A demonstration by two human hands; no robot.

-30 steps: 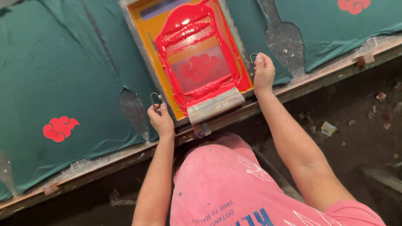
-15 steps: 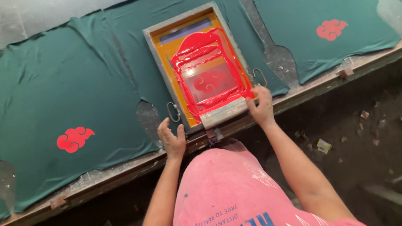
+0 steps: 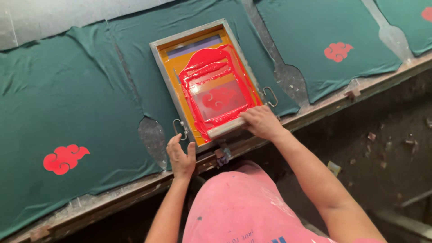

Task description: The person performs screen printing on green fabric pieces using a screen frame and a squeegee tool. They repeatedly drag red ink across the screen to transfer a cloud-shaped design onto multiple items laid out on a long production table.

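A grey-framed printing screen (image 3: 164, 67) with an orange border and thick red ink (image 3: 211, 74) lies flat on a dark green shirt (image 3: 148, 54) on the long table. A pale squeegee (image 3: 225, 128) rests inside the frame at its near end. My right hand (image 3: 261, 121) lies on the squeegee's right end, fingers curled over it. My left hand (image 3: 180, 157) rests open on the table just below the frame's left metal handle (image 3: 179, 128), fingers spread, holding nothing.
Green shirts with red cloud prints lie to the left (image 3: 65, 158) and right (image 3: 337, 51). A second metal handle (image 3: 270, 96) sticks out on the frame's right side. The table's wooden edge (image 3: 315, 112) runs diagonally; the dirty floor (image 3: 382, 148) lies below right.
My right hand has moved off the frame's right handle onto the squeegee. My left hand has let go of the left handle and now rests below it.
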